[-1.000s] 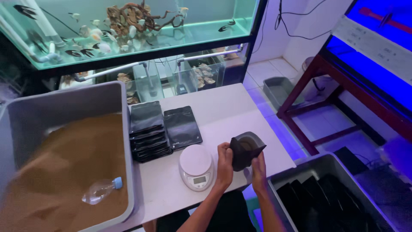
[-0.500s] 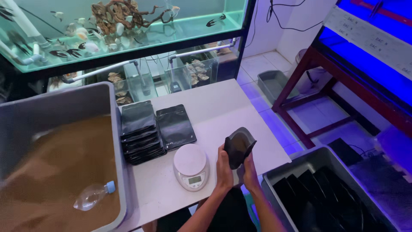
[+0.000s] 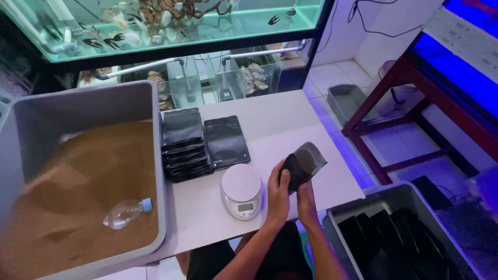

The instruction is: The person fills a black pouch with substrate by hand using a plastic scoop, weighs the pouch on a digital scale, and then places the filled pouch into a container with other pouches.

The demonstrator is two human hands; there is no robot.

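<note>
Both my hands hold one black pouch [image 3: 305, 165] tilted above the white table [image 3: 282, 122], just right of a small white kitchen scale [image 3: 241, 191]. My left hand [image 3: 277, 194] grips the pouch's left side. My right hand [image 3: 305, 202] supports it from below. The pouch's top points up and to the right.
A large grey bin [image 3: 36, 122] of brown powder with a clear plastic bottle [image 3: 126, 213] on it stands at the left. Stacks of flat black pouches [image 3: 182, 142] lie mid-table. A grey bin [image 3: 386, 199] with black pouches sits at the lower right. Fish tanks [image 3: 171, 23] line the back.
The view has shifted slightly. My hands keep hold of the pouch beside the scale, with the pouch tilted a little more to the right.
</note>
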